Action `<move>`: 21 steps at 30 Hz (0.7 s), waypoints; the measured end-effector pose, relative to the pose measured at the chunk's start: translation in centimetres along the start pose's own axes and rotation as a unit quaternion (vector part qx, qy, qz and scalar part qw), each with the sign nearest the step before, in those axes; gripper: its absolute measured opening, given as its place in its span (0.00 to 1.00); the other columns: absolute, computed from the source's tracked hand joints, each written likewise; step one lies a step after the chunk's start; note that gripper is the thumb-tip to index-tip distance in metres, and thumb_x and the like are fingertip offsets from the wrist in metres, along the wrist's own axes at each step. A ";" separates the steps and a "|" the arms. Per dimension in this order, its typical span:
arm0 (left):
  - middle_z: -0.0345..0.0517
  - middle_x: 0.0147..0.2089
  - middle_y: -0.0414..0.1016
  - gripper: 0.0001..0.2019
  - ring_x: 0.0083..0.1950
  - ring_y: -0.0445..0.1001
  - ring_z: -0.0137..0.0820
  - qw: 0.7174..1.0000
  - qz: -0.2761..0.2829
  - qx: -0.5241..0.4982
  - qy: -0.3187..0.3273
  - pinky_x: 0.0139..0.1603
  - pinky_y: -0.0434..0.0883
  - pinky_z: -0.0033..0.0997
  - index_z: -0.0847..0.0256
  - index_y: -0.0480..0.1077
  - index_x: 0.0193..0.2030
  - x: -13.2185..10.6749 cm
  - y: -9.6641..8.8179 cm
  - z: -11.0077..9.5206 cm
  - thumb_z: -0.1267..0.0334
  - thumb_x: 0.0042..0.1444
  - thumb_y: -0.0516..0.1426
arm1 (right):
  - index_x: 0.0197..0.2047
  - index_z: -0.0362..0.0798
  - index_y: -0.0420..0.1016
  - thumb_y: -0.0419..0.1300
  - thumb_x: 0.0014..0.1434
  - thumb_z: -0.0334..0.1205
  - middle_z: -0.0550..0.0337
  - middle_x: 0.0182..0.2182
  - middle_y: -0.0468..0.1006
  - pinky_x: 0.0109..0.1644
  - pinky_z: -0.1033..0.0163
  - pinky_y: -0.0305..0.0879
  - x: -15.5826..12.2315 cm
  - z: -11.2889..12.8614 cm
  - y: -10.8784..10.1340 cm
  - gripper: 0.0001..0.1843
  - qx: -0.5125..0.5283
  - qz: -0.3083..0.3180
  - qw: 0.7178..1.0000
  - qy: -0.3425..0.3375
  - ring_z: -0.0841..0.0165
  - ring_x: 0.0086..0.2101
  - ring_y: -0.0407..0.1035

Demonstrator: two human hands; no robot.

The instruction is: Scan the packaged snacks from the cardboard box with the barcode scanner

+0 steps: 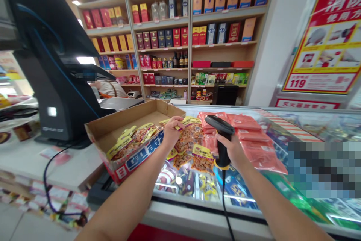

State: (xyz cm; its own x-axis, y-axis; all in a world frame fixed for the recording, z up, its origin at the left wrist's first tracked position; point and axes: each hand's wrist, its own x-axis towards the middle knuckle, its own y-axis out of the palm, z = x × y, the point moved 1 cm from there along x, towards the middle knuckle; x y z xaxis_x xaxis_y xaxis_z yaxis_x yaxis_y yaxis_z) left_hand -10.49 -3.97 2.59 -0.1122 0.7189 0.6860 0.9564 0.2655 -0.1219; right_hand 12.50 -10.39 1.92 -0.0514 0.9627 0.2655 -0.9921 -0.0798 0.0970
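My right hand (229, 147) is wrapped around the grip of a black barcode scanner (220, 124), whose cable runs down over the counter's front edge. Pinched at its yellow top edge, a clear snack packet (186, 137) is in my left hand (172, 130). Under and beside it, more yellow-topped snack packets (201, 158) lie on the glass counter. Left of my hand, an open cardboard box (98, 135) holds several similar packets. Beyond the scanner and to its right lie pink plastic packages (254, 139) in stacked rows.
A black point-of-sale terminal (47, 68) stands on the left counter. The glass display case (194, 196) spans the front. Shelves (162, 51) with boxes and bottles line the back wall. A person (111, 87) is partly visible behind the terminal. A red sign (324, 41) hangs right.
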 end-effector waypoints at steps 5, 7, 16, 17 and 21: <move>0.45 0.47 0.80 0.11 0.53 0.75 0.37 0.999 -0.018 -0.016 -0.024 0.57 0.69 0.39 0.60 0.66 0.23 -0.1 -0.3 0.4 0.80 0.39 0.50 | 0.22 0.47 0.69 0.65 0.50 0.50 0.61 0.15 0.70 0.20 0.64 0.63 -0.6 1.3 0.2 0.17 -0.023 0.103 0.994 0.023 0.70 0.15 0.65; 0.46 0.46 0.81 0.09 0.51 0.76 0.37 0.997 -0.018 -0.067 -0.038 0.55 0.70 0.40 0.60 0.65 0.24 0.0 -0.3 0.8 0.78 0.40 0.51 | 0.22 0.46 0.70 0.65 0.50 0.51 0.61 0.15 0.71 0.20 0.65 0.62 -0.8 1.8 0.0 0.17 -0.054 0.131 0.990 0.027 0.71 0.15 0.65; 0.49 0.44 0.81 0.07 0.50 0.78 0.38 0.993 -0.017 -0.112 -0.033 0.53 0.71 0.40 0.60 0.63 0.23 0.0 -0.5 0.1 0.76 0.40 0.52 | 0.24 0.46 0.69 0.65 0.48 0.51 0.62 0.15 0.71 0.18 0.66 0.60 -0.8 2.2 -0.7 0.17 -0.099 0.148 0.983 0.035 0.71 0.13 0.65; 0.48 0.43 0.82 0.07 0.50 0.78 0.38 0.993 -0.016 -0.111 -0.032 0.53 0.71 0.40 0.60 0.64 0.23 0.0 -0.6 0.1 0.77 0.40 0.52 | 0.24 0.46 0.69 0.65 0.49 0.51 0.62 0.14 0.70 0.18 0.66 0.60 -0.8 2.2 -0.7 0.17 -0.100 0.151 0.983 0.036 0.71 0.13 0.65; 0.48 0.43 0.82 0.08 0.50 0.78 0.38 0.993 -0.016 -0.114 -0.027 0.53 0.71 0.40 0.60 0.64 0.23 -0.1 -0.6 0.1 0.77 0.39 0.51 | 0.26 0.46 0.69 0.64 0.51 0.50 0.64 0.13 0.70 0.19 0.66 0.60 -0.5 1.8 -0.9 0.15 -0.112 0.165 0.979 0.037 0.71 0.13 0.64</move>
State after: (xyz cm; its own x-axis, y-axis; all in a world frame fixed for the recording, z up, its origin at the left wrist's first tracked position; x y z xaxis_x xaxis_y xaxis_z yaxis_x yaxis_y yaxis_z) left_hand -11.07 -4.09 2.52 -0.1522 0.7474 0.6467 0.9875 0.1417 0.0687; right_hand 13.68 -11.30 3.44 -0.3739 0.9107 0.1757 -0.9197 -0.3396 -0.1970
